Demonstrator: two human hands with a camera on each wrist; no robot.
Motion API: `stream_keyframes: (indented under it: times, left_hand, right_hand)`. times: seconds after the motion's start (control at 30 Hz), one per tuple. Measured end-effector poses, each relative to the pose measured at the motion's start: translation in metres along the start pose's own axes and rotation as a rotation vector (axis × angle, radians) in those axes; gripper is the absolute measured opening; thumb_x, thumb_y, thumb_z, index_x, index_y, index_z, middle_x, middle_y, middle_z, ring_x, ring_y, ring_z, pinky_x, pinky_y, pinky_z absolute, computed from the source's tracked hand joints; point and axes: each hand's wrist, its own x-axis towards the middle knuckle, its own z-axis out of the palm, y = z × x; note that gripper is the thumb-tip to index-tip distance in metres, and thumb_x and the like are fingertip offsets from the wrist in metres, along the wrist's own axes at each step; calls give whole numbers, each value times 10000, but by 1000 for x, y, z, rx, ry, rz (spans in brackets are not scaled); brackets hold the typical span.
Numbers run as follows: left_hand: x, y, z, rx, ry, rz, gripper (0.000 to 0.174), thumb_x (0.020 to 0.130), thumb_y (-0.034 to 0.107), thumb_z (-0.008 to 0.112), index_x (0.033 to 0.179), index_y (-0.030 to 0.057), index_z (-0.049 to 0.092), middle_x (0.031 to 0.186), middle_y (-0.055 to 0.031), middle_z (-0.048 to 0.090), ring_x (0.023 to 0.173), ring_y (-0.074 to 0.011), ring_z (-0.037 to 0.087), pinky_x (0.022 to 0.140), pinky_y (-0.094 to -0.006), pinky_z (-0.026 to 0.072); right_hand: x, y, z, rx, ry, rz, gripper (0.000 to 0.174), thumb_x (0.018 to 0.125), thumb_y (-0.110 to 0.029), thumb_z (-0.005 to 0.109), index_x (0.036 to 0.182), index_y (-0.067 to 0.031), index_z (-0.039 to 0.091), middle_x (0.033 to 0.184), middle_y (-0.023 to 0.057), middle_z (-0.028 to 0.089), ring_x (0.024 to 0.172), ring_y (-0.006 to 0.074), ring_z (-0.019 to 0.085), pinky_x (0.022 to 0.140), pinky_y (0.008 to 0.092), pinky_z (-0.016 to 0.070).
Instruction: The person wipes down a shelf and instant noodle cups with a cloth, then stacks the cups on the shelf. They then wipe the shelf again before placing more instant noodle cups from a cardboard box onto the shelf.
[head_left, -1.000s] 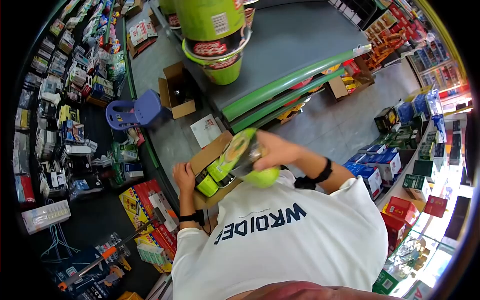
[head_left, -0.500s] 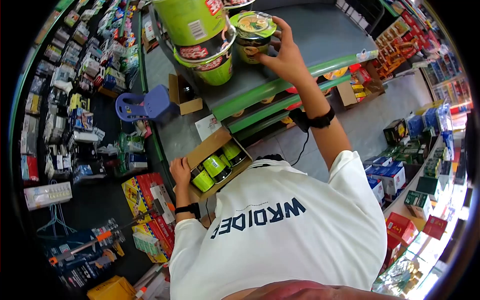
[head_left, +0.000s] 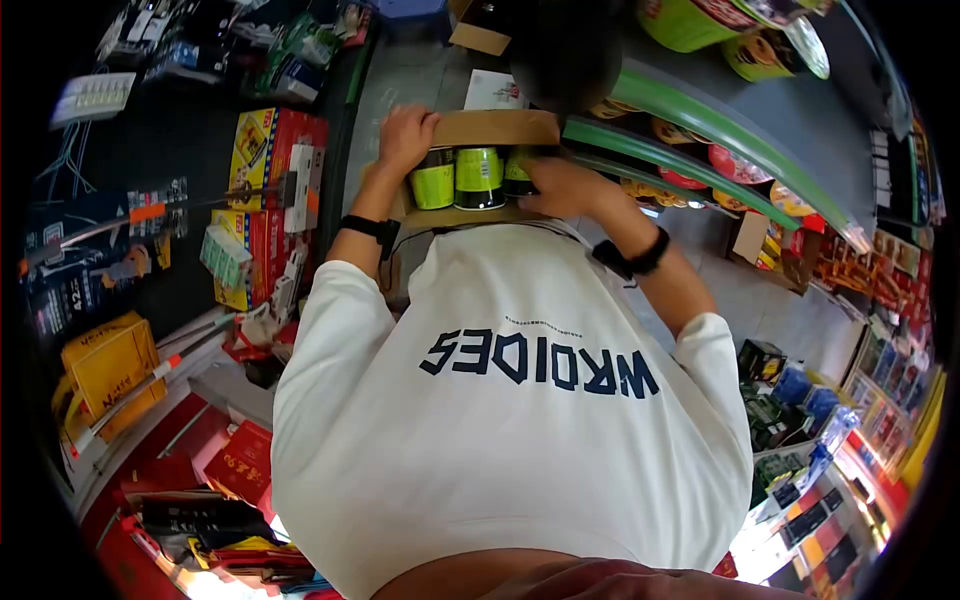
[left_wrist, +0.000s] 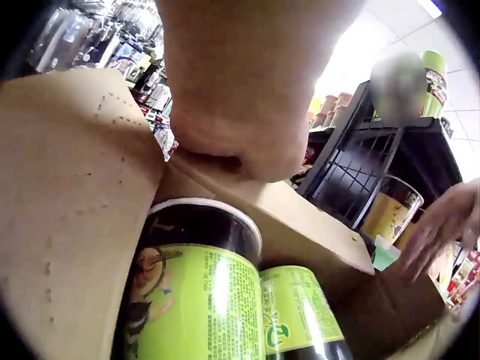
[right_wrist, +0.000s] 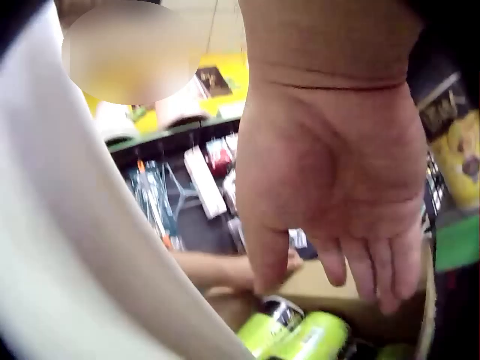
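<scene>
In the head view my left hand [head_left: 406, 138] holds the far left corner of an open cardboard box [head_left: 497, 128]. Several green-and-black instant noodle cups [head_left: 478, 182] lie inside, close against my shirt. The left wrist view shows this hand [left_wrist: 236, 142] at the cardboard edge, above a large noodle cup [left_wrist: 202, 292] and a smaller-looking one beside it. My right hand [head_left: 568, 187] reaches over the box's right end. Seen from the right wrist, that hand [right_wrist: 334, 172] has straight, spread fingers, an empty palm, and fingertips pointing down toward the green cups [right_wrist: 311, 337].
A grey shelf with green edge strips [head_left: 740, 140] stands ahead to the right, with noodle cups [head_left: 765, 50] on top and bowls on lower tiers. Red-and-yellow boxes [head_left: 270, 190] stand on the left. Farther right is an open carton [head_left: 765, 245] on the floor.
My right hand carried a noodle cup from the box to the shelf top, let go, and came back to the box. The head view has turned; my left hand stayed on the box.
</scene>
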Motion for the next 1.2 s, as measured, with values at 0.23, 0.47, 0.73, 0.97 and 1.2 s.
stream_keyframes:
  times: [0.23,0.47,0.73,0.97,1.2]
  left_hand:
    - [-14,4,2,9,-4,-32,247,920,279,603,864,52,684,904,-129,668,927,-358,584,811,-491,430]
    - [-14,-12,16,-47,-19,-4,188,911,245,614,861,68,655,892,-111,642,924,-344,578,816,-474,424]
    - [-11,-19,11,-137,-61,44,218,931,228,602,865,25,647,876,-139,632,886,-353,574,783,-458,427]
    - [-2,-21,10,-131,-101,45,241,940,238,590,883,11,648,880,-161,627,890,-380,571,801,-466,442]
    - [-5,-26,11,-54,-102,64,257,950,238,575,865,1,629,854,-167,611,880,-383,568,787,-461,452]
  right_hand:
    - [122,25,76,643,12,328,727,655,-527,857,1123,4,693,1106,147,706,1004,273,668,914,355,519]
    - [129,25,91,1000,90,415,825,646,-352,887,1277,63,554,1236,182,628,1124,270,611,964,358,492]
    - [-105,-58,-72,578,399,-298,943,515,-386,921,1284,-9,526,1205,148,619,1121,263,603,981,382,473]
    - [-245,11,-176,981,1864,-634,794,809,-367,773,1407,-7,396,1360,178,520,1293,297,488,1049,493,431]
    - [-158,45,-247,234,1743,-321,735,799,-205,792,1404,-16,420,1264,122,584,1162,207,552,1003,352,451]
